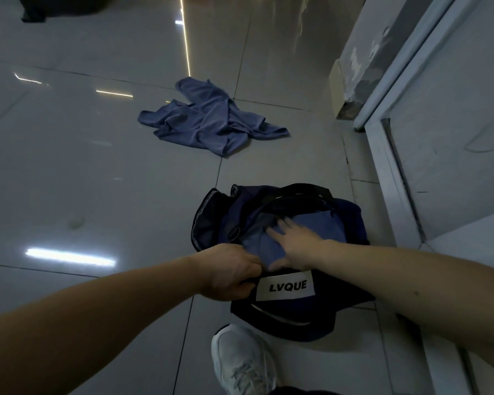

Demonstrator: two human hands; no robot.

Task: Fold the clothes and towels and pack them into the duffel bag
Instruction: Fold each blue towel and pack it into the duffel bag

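Left hand (228, 270) pinching bag (351, 220) rim; right hand (295, 242) flat, fingers spread, gripping nothing, pressing blue cloth (314, 223) inside; crumpled shirt (208, 121) at twelve o'clock.

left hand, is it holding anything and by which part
The left hand grips the near edge of the duffel bag opening, beside the white label. The right hand holds nothing; it presses flat on the blue cloth inside.

Duffel bag (280, 252) on the floor (97, 181) at lower centre of the frame, crumpled garment (211, 124) on the floor above it, shoe (240, 360) below the bag, door frame (397, 138) along the right edge
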